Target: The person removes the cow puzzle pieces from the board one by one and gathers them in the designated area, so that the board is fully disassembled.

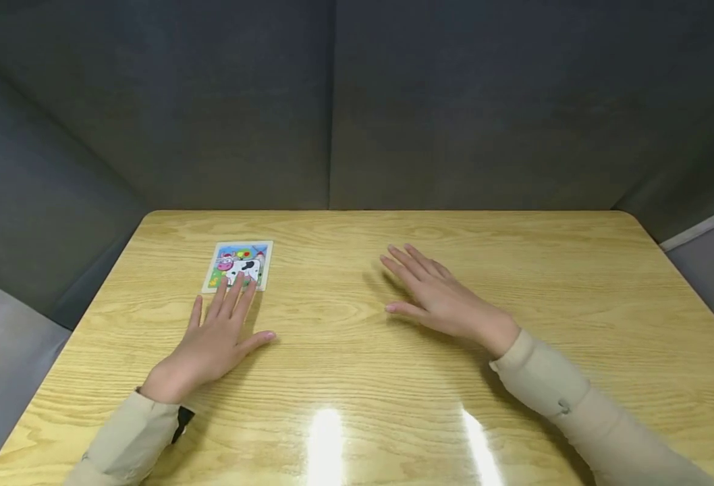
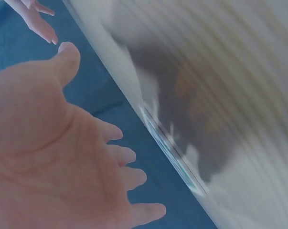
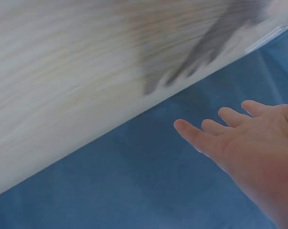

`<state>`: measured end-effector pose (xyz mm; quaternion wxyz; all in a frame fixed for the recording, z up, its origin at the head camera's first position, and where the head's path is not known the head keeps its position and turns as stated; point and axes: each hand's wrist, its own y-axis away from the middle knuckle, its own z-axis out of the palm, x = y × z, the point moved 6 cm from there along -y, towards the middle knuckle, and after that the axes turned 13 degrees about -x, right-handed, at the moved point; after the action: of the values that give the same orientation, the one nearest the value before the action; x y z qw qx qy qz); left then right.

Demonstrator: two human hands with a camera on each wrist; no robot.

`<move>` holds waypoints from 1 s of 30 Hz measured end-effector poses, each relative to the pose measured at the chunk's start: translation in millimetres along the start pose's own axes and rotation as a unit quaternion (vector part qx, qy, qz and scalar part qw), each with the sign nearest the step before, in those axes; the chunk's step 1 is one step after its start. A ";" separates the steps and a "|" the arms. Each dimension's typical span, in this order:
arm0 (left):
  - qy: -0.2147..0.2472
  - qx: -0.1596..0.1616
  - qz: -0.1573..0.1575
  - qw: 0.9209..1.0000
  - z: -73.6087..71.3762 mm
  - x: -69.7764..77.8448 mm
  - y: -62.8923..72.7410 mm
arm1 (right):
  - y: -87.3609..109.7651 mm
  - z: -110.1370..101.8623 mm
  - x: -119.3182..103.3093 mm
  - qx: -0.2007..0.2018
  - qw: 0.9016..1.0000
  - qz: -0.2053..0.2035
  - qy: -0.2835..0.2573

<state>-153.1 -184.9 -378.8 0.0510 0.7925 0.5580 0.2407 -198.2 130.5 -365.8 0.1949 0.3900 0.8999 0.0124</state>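
A square picture board (image 1: 249, 252) with a cartoon cow lies flat at the table's back left. Its pale edge is seen at a low angle in the left wrist view, where the board (image 2: 168, 149) looks like a thin strip. My left hand (image 1: 208, 347) hovers palm down just in front of it, fingers spread; in the head view the fingertips overlap the board's lower edge. The left palm (image 2: 53, 143) holds nothing. Farther right, my right hand (image 1: 442, 300) is raised over the table with fingers extended. Its palm (image 3: 258, 148) is bare too.
The wood-grain table (image 1: 333, 351) has rounded back corners and bright reflections near its front. Dark fabric panels (image 1: 211, 108) stand behind the table and along its sides. A dark band (image 1: 182, 420) shows at the left sleeve's cuff.
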 end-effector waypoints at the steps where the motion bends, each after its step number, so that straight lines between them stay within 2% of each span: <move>1: 0.003 -0.004 -0.005 1.000 -1.5 -5.7 -0.6 | -8.0 1.3 -4.2 -0.006 1.000 -0.006 -0.004; 8: 0.012 -0.032 -0.052 0.998 -13.2 -46.0 -8.1 | -64.2 5.3 -33.8 -0.031 0.999 -0.034 -0.026; 14: 0.028 -0.056 -0.071 0.996 -21.2 -72.9 -20.2 | -109.3 10.1 -55.0 -0.062 0.997 -0.035 -0.033; 24: 0.025 -0.086 -0.076 0.993 -25.5 -102.8 -37.6 | -174.3 29.4 -77.4 -0.122 0.992 0.005 -0.020; 30: 0.022 -0.099 -0.082 0.991 -28.4 -105.2 -41.2 | -202.8 35.6 -89.2 -0.133 0.990 0.035 0.032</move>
<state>-228.5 -270.5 -402.4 0.1366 0.7296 0.5955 0.3073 -271.4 -78.2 -403.6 0.2160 0.3912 0.8817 0.1511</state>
